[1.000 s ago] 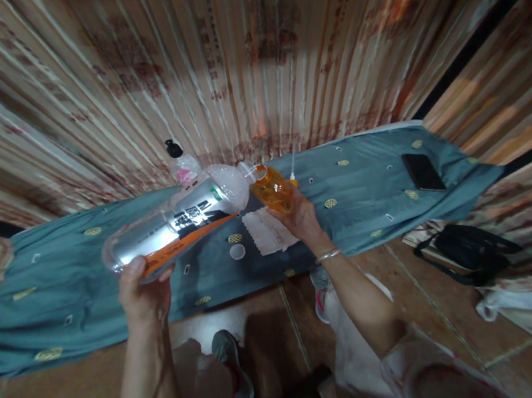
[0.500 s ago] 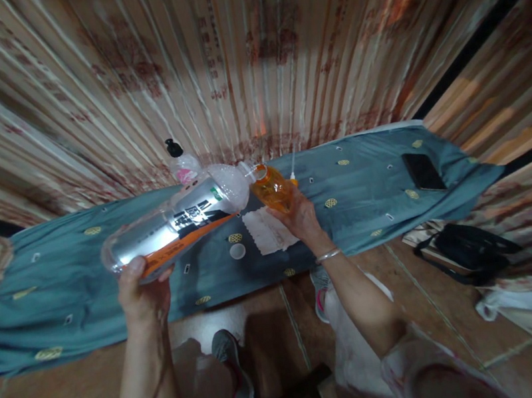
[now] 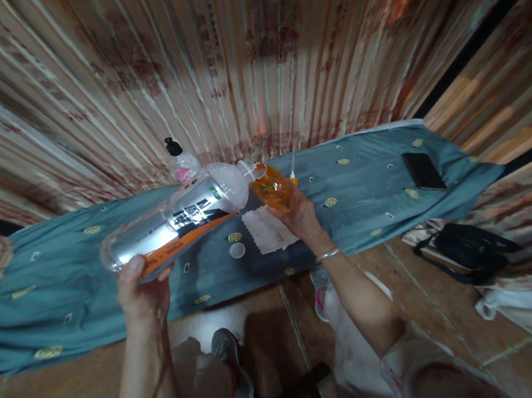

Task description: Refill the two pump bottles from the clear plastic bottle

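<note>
A large clear bottle (image 3: 174, 223) with a silver and orange label lies tilted in the air, its neck pointing right. My left hand (image 3: 143, 289) is closed around its base end. At its mouth, the open top of a small orange see-through bottle (image 3: 272, 188) meets the neck. My right hand (image 3: 299, 217) grips this orange bottle from the right and below. Beneath them on the cloth lie a whitish paper towel (image 3: 268, 231) and a small round white cap (image 3: 237, 250). Just behind my right hand, a thin nozzle with a white and orange pump top (image 3: 293, 178) partly shows.
A clear pump bottle (image 3: 184, 165) with a black top stands at the back. The green patterned cloth (image 3: 74, 263) covers a long narrow table against a striped curtain (image 3: 224, 64). A black phone (image 3: 423, 171) lies at right. A dark bag (image 3: 471, 250) sits below right.
Both hands hold the two bottles mouth to mouth in nearly the same place. Hardly anything else has shifted.
</note>
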A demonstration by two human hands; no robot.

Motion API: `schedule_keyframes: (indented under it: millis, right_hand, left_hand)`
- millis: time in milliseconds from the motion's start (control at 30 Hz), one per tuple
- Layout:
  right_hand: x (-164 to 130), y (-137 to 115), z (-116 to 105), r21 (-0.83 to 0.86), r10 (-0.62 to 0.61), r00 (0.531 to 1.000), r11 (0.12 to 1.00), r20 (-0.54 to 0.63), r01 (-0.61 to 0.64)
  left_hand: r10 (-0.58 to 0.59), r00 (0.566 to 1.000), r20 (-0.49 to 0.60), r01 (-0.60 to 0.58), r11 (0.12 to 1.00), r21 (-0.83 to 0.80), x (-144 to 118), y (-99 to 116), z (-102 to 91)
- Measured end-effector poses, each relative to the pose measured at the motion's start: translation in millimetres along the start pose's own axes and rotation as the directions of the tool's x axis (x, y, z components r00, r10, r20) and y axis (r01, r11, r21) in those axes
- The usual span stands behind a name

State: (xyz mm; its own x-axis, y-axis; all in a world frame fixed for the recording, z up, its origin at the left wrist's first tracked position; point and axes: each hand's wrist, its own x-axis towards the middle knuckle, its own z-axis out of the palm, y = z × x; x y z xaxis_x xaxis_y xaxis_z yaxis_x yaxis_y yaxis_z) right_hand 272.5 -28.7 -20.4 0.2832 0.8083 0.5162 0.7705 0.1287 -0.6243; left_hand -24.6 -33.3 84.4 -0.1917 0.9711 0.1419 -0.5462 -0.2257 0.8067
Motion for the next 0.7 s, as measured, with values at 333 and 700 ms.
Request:
schedule_keyframes:
  millis: [333,700]
  right_hand:
    - [-0.2,3.0,1.8,0.014,-0.004,1.000,1.000,0.011,0.004]
    - [-0.6,3.9,2.7,-0.028,-0.010,1.000,1.000,-0.015,0.010]
  left_hand:
    - [0.009,1.000,0.017,-0.009,1.000,-0.003,-1.6,1.0,2.3]
    - [0.011,1.000,0.014,-0.011,1.000,0.012,-1.5,0.3,0.4]
